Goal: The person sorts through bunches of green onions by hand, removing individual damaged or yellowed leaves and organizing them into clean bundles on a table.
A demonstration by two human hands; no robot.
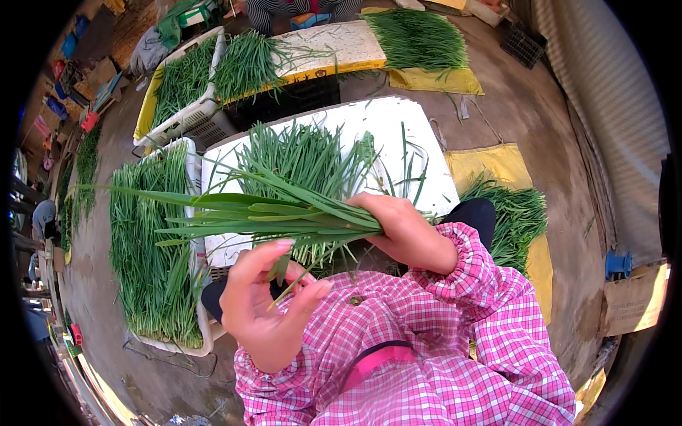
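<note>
My right hand (408, 226) is closed round the stem ends of a bunch of garlic chives (284, 213). The blades fan out to the left, above a white board (426, 167). Just below the bunch, my left hand (266, 305) has its thumb and forefinger spread apart. A couple of loose blades show between its fingers; whether they are gripped I cannot tell. A pile of chives (295, 157) lies on the board beyond the held bunch, and a few single stalks (406, 160) lie to its right.
On the left stands a white crate (208, 339) heaped with chives (153, 241). More chives (508, 213) lie on a yellow sheet (490, 162) at the right. Across from me, a person (284, 11) sits behind another board (341, 44), beside a second filled crate (188, 117).
</note>
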